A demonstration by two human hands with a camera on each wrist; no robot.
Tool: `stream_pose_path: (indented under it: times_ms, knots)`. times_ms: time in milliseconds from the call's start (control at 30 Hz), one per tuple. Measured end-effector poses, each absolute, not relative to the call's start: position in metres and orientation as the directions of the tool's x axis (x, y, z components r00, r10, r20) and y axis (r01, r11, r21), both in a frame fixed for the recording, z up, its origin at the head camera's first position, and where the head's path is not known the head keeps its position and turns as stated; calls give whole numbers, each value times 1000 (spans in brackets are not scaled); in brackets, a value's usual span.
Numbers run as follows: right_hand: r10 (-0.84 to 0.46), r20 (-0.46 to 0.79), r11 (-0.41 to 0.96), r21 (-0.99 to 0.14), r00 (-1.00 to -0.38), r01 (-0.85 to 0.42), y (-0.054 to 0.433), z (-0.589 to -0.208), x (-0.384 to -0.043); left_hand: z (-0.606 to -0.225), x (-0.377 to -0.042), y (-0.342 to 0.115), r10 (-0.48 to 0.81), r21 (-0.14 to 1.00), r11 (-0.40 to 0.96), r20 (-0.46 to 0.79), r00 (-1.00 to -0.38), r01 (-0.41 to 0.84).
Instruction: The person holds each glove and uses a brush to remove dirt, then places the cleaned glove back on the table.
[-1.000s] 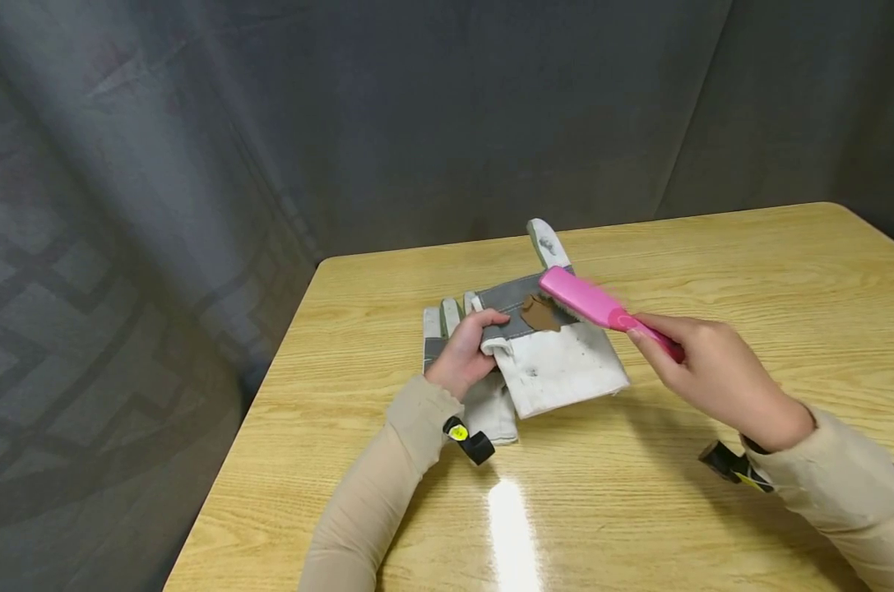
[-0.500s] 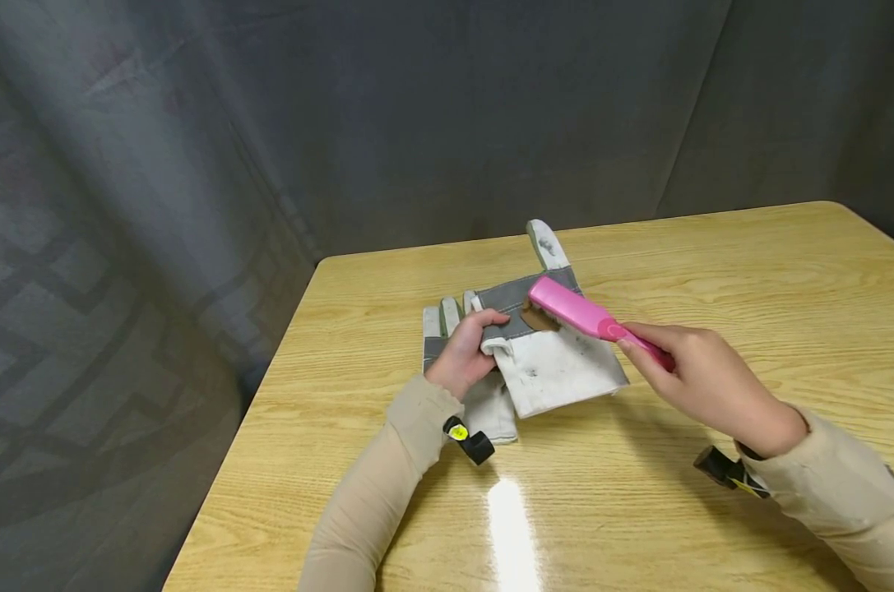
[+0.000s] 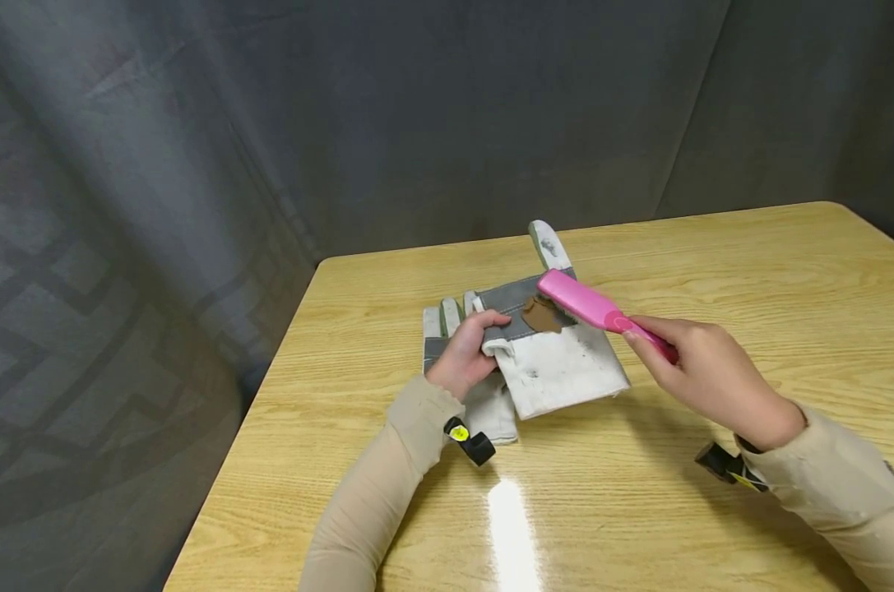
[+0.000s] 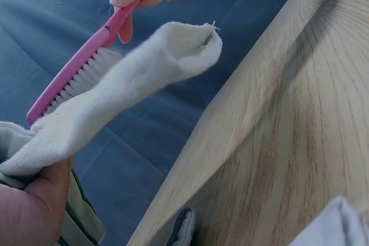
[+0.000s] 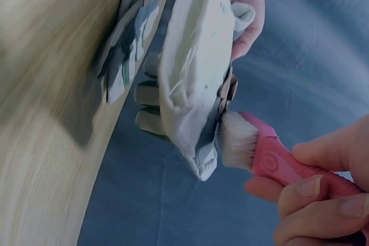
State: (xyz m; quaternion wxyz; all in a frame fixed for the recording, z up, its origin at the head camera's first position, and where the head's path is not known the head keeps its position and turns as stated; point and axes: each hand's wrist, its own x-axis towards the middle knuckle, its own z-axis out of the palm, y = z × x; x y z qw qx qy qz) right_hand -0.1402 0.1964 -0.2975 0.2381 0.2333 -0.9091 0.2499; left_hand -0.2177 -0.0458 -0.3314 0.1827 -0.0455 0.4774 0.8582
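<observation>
My left hand [image 3: 465,353] grips a white and grey work glove [image 3: 558,374] by its side, thumb on top, and holds it raised off the table. A brown patch [image 3: 542,316] shows on its grey band, and dark smudges mark the white cloth. The pink brush [image 3: 580,299] is in my right hand [image 3: 713,380], fingers wrapped round its handle. In the right wrist view, its white bristles [image 5: 237,139] meet the glove's face beside the brown patch. The left wrist view shows the bristles along the far side of the glove's cuff [image 4: 115,93].
Beneath the raised glove, a second glove [image 3: 491,411] of the same kind lies on the wooden table [image 3: 328,427]. A dark grey curtain [image 3: 447,123] hangs behind the table and along its left side.
The brush has swept down and left across the brown patch, then back up and right. The left hand and the glove have barely moved.
</observation>
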Motion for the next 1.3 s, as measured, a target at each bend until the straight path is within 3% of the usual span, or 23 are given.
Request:
stream_pose_path:
  times_ms: [1300]
  knots:
    - [-308, 531, 760, -362, -789, -540, 198, -293, -139, -329, -217, -44, 273, 803, -464, -271, -923, -373]
